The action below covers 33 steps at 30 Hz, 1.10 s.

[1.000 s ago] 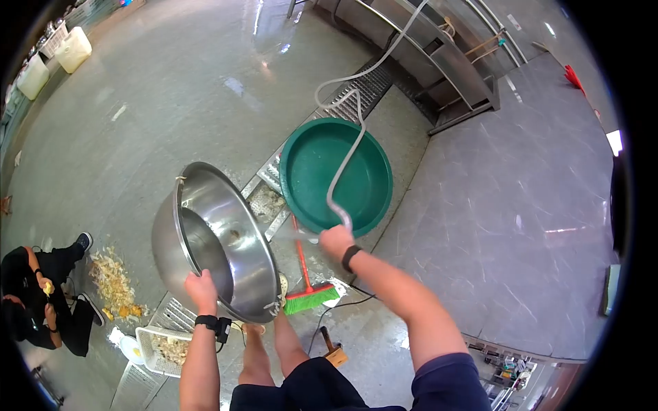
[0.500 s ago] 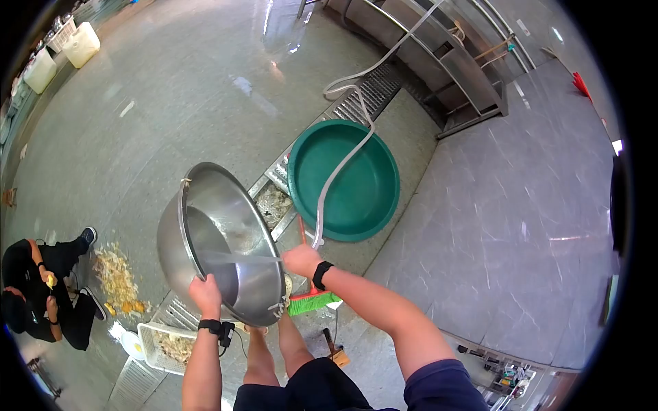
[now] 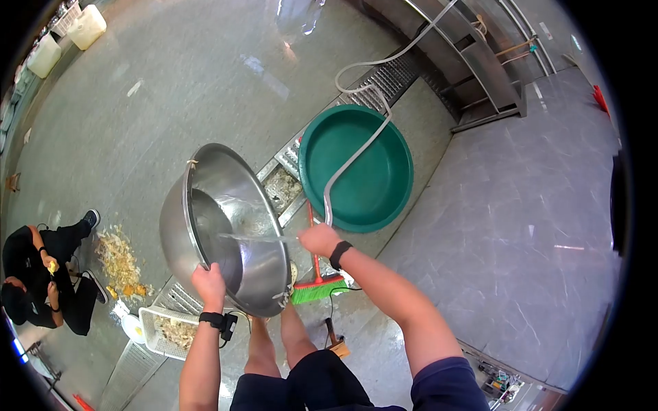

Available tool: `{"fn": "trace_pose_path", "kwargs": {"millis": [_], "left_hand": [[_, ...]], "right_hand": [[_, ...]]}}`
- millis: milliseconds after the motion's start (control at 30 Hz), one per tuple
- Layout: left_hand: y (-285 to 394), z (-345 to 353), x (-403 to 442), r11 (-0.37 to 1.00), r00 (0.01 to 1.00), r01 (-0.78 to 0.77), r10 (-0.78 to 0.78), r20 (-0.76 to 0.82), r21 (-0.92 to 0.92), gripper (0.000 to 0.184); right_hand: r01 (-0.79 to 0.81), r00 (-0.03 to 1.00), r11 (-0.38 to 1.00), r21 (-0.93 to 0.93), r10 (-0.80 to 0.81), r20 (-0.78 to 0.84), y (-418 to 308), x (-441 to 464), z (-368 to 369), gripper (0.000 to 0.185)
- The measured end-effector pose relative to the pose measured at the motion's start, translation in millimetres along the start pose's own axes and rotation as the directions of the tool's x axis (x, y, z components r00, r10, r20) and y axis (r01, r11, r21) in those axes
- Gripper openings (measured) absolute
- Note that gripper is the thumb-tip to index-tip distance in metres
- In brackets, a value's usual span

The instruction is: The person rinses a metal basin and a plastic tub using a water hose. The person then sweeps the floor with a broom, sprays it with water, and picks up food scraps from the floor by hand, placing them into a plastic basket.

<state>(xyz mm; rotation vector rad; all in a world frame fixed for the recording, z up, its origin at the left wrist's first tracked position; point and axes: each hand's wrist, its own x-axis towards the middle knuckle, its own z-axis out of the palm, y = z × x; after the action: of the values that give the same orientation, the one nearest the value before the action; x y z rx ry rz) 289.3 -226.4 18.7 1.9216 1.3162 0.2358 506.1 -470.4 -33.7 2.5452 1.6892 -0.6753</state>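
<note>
Because the left hand (image 3: 210, 282) is pinching the steel basin (image 3: 218, 218) aslant, the right hand (image 3: 319, 241), clutching a hose (image 3: 356, 159), is spraying inside.

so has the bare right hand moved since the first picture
Yes, the bare right hand has shifted left in the view, judged against the round green plastic tub.

A co-worker in black (image 3: 75, 308) is beside a heap of pale scraps (image 3: 120, 257) between eight and nine o'clock; we also see a white crate (image 3: 148, 332) of scraps at eight, a green-bristled broom (image 3: 319, 290) at six, pale jugs (image 3: 87, 27) at ten and a steel counter (image 3: 490, 75) past one.
</note>
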Motion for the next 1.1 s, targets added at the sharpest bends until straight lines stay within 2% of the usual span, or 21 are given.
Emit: {"fn": "trace_pose_path", "kwargs": {"millis": [67, 133, 167, 200, 267, 333, 400, 500, 733, 867, 967, 1100], "left_hand": [[9.8, 0.0, -2.5, 0.998, 1.000, 0.021, -0.022, -0.002, -0.066, 0.024], [11.1, -2.6, -2.4, 0.989, 1.000, 0.001, 0.001, -0.009, 0.148, 0.024], [13.4, -3.4, -2.3, 0.993, 0.999, 0.033, -0.032, -0.011, 0.117, 0.025], [19.0, -4.6, -3.6, 0.995, 0.999, 0.038, -0.036, -0.017, 0.087, 0.023], [24.9, -3.0, -4.8, 0.996, 0.998, 0.057, -0.058, -0.012, -0.073, 0.021], [13.5, -2.1, -1.6, 0.997, 0.998, 0.068, -0.067, 0.012, -0.034, 0.020], [9.3, -1.1, -2.7, 0.997, 0.997, 0.074, -0.074, 0.025, -0.008, 0.020], [26.2, -2.5, -5.7, 0.998, 0.997, 0.070, -0.070, 0.015, 0.004, 0.020], [38.3, -2.3, -5.8, 0.998, 0.998, 0.067, -0.067, 0.006, 0.006, 0.020], [40.1, 1.5, -1.5, 0.999, 0.999, 0.051, -0.052, 0.009, 0.006, 0.020], [38.4, 2.2, 3.0, 0.996, 0.997, 0.065, -0.067, 0.032, 0.063, 0.018], [47.3, 8.5, 8.8, 0.998, 0.999, 0.044, -0.045, 0.030, 0.035, 0.020]], "right_hand": [[0.035, 0.999, 0.999, -0.001, -0.035, -0.018, 5.6, 5.2, -11.3, 0.015], [0.048, 0.999, 0.998, 0.051, -0.047, -0.020, 3.0, 18.6, -31.1, 0.016], [0.000, 1.000, 0.995, 0.101, 0.001, -0.005, 3.8, 29.9, -29.3, 0.016], [0.035, 0.999, 0.993, 0.112, -0.033, -0.021, 5.2, 37.4, -39.8, 0.015], [-0.011, 0.999, 0.987, 0.157, 0.017, -0.041, 6.8, 55.6, -49.2, 0.012], [-0.106, 0.985, 0.965, 0.239, 0.134, -0.104, 3.4, 75.3, -61.8, 0.012], [-0.201, 0.968, 0.942, 0.269, 0.234, -0.094, 3.4, 96.8, -67.3, 0.013], [-0.229, 0.952, 0.909, 0.349, 0.284, -0.114, -1.2, 116.0, -89.9, 0.013], [-0.190, 0.958, 0.909, 0.372, 0.254, -0.133, -30.6, 129.0, -119.6, 0.015], [-0.080, 0.980, 0.936, 0.343, 0.137, -0.146, -41.9, 116.1, -124.6, 0.013], [-0.086, 0.970, 0.943, 0.320, 0.152, -0.189, -46.0, 109.6, -134.1, 0.011], [-0.076, 0.955, 0.929, 0.363, 0.172, -0.240, -40.8, 116.4, -150.4, 0.011]]}}
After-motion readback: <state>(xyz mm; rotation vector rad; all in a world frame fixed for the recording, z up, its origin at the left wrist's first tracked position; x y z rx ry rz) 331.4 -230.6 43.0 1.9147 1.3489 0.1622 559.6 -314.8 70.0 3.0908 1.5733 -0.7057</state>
